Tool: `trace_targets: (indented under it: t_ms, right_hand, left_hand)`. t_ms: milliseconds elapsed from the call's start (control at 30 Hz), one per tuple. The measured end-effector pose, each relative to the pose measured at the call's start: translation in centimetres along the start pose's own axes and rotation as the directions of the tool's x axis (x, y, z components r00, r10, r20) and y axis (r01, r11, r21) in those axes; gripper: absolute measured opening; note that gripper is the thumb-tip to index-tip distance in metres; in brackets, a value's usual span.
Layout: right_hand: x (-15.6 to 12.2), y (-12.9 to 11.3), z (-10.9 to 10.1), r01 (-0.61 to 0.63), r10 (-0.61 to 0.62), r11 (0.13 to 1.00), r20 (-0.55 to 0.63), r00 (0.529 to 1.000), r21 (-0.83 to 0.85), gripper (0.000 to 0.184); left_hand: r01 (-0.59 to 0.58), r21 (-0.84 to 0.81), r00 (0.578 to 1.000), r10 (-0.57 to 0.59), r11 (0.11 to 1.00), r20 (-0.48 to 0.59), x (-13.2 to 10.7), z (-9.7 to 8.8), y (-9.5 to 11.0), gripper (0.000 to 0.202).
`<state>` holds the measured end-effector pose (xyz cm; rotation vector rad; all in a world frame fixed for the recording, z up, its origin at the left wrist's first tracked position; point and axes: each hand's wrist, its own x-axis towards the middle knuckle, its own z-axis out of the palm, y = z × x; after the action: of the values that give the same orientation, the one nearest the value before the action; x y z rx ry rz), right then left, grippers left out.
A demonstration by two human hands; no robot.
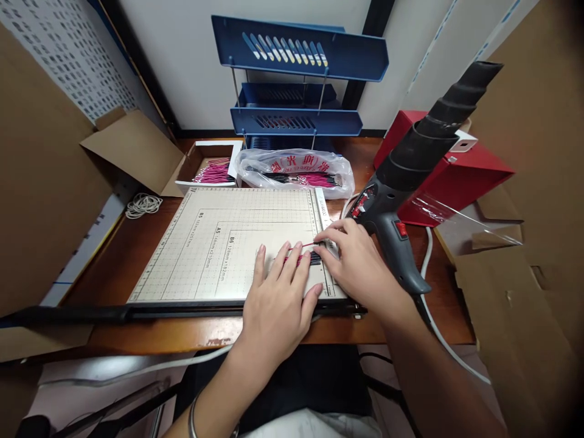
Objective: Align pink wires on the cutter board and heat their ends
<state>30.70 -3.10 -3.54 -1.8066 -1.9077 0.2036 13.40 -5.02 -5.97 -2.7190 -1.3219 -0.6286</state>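
A paper cutter [187, 255] with printed size lines lies on the desk, its handle stretching to the left. On its right part rest several short pink-and-black wires [316, 258], side by side. Fingers stretched and spread, my left hand [276, 304] lies flat over the wires' left ends and partly hides them. My right hand [358, 261] is closed in a pinch at the black end of one thin red wire [301, 245], just above the others.
Behind the cutter are a white box [212, 164] of pink wires and a plastic bag [296, 173] of similar wires. A blue tiered rack [296, 121] rises behind them. A heat gun [406, 164] stands close on the right, before a red box [456, 176]. Coiled cord [143, 205] lies left.
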Motion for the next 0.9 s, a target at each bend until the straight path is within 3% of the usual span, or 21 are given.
trace_targets:
  t_ms: [67, 167, 333, 500, 600, 700, 767, 900]
  right_hand:
    - [1.9, -0.2, -1.4, 0.052, -0.037, 0.996, 0.185, 0.982, -0.077, 0.014]
    - [4.1, -0.3, -2.7, 0.135, -0.096, 0.986, 0.337, 0.937, -0.096, 0.016]
    - [5.9, -0.1, -3.2, 0.2, -0.183, 0.98, 0.455, 0.871, 0.012, 0.017]
    - [6.3, -0.3, -3.1, 0.183, -0.131, 0.982, 0.523, 0.842, -0.049, 0.02]
    - [6.9, -0.9, -3.1, 0.255, -0.145, 0.955, 0.513, 0.846, -0.152, 0.018]
    - [9.1, -1.6, -2.8, 0.232, -0.114, 0.932, 0.383, 0.917, -0.279, 0.023]
    - [11.4, -1.8, -2.2, 0.115, -0.02, 0.925, 0.253, 0.967, -0.363, 0.029]
    - [16.3, -0.8, -0.2, -0.1, 0.172, 0.888, 0.123, 0.977, -0.449, 0.041]
  left_hand:
    - [0.006, -0.009, 1.0, -0.006, 1.0, -0.013, 0.0, 0.1, 0.0, 0.049]
    - [0.018, -0.021, 1.0, -0.018, 1.0, -0.02, -0.1, 0.1, 0.0, 0.05]
    - [0.038, -0.032, 0.999, -0.038, 0.999, -0.024, 0.0, 0.0, 0.1, 0.049]
    - [0.051, -0.035, 0.999, -0.052, 0.998, -0.017, 0.0, 0.1, 0.1, 0.049]
    - [0.054, -0.031, 0.998, -0.054, 0.998, -0.019, 0.0, 0.2, 0.1, 0.049]
    - [0.05, -0.031, 0.999, -0.05, 0.998, -0.019, 0.0, 0.2, 0.2, 0.05]
    - [0.051, -0.037, 0.998, -0.052, 0.998, -0.03, 0.0, 0.1, 0.2, 0.052]
    - [0.043, -0.064, 0.997, -0.046, 0.997, -0.056, -0.2, 0.1, 0.0, 0.053]
